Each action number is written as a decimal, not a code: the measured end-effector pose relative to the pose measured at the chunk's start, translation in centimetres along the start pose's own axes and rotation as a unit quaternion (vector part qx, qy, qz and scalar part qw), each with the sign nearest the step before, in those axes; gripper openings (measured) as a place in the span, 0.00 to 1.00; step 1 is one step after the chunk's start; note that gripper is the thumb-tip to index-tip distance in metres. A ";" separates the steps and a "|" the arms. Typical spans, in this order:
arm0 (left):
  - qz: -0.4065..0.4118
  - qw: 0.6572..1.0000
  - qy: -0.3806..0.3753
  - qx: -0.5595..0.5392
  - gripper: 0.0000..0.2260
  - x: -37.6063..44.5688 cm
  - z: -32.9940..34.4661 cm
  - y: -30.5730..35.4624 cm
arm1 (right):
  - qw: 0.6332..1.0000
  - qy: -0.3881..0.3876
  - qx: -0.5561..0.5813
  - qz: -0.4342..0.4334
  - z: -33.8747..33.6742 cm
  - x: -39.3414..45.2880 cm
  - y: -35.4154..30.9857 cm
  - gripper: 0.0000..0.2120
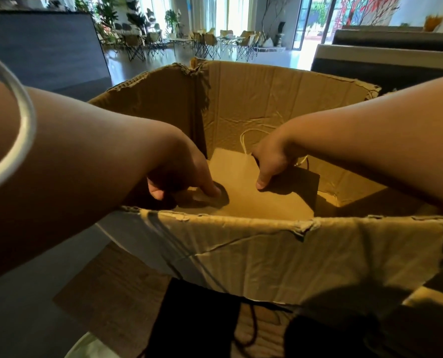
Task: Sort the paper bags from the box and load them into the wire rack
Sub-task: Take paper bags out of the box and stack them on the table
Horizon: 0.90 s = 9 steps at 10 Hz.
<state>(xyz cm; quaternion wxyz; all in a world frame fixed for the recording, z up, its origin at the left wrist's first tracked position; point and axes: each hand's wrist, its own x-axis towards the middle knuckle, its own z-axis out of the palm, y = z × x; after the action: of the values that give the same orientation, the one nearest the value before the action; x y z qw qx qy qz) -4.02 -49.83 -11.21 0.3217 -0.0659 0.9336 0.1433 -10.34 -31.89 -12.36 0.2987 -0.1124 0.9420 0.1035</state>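
Brown bag (243, 192) flat inside box (267, 249), right hand (272, 161) gripping it, left hand (184, 177) fingertips pressing, bag's near edge hidden.

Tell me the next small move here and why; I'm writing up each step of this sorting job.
Probably lift the brown paper bag up out of the cardboard box. Both hands are already down inside on it: the left hand at its near edge, the right hand gripping its top by the handle, with a black bag beneath.
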 end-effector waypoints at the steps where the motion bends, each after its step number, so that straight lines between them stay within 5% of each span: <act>1: -0.037 0.997 -0.057 -0.030 0.23 -0.4 -0.8 1.2 | 0.999 0.021 0.033 0.026 -1.2 -1.0 0.7 0.22; 3: 0.042 0.984 -0.067 -0.163 0.13 -2.0 -1.5 2.1 | 0.981 0.090 0.173 -0.003 -3.5 -3.6 2.3 0.24; 6: 0.114 0.984 0.072 -0.115 0.09 -4.7 -2.9 3.5 | 0.964 0.199 0.176 -0.031 -5.0 -6.7 2.6 0.29; 9: 0.170 0.946 0.220 -0.166 0.15 -10.0 -3.7 3.5 | 0.951 0.228 0.205 -0.032 -5.4 -11.0 4.5 0.29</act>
<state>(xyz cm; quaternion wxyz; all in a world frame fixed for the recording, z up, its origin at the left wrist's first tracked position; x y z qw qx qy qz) 0.98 -47.37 -1.45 0.0636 0.0118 0.9414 0.3309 -5.68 -27.37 -0.99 0.0955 -0.0995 0.9818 -0.1303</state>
